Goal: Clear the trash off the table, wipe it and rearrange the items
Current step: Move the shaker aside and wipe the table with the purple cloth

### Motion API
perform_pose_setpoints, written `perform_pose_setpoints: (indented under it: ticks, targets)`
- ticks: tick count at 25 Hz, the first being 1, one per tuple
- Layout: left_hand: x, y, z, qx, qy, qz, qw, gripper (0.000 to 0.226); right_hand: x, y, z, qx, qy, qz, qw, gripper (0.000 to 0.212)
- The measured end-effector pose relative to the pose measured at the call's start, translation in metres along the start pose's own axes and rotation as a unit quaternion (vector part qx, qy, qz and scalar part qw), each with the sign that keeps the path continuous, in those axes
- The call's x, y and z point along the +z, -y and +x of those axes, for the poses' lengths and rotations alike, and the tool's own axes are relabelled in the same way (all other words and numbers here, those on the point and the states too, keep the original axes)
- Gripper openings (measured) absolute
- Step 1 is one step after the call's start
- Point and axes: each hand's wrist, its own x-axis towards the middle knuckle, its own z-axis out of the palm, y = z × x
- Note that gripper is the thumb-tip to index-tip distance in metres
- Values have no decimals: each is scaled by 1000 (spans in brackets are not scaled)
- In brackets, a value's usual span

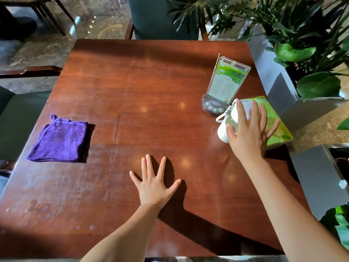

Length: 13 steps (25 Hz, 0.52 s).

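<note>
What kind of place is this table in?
Probably a restaurant or teahouse: a menu card stand with call buttons, a tissue pack, and upholstered chairs around the wooden table.

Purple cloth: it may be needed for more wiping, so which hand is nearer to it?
Left. The left hand lies flat on the table, right of the purple cloth. The right hand grips a white bottle across the table.

A polished reddish-brown wooden bench (132,87) reflects small ceiling lights. Beyond it lie a glossy mottled stone floor (94,19) and a dark green upholstered chair (154,17). Leafy green plants (294,35) fill grey planters (279,87) along the right side.
</note>
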Motion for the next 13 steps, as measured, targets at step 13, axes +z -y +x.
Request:
perform_pose_setpoints:
  ticks: [13]
  targets:
    - [-125, 77, -7, -69, 71, -72, 992, 26, -10, 180, -47, -247, 376, 125, 884, 37]
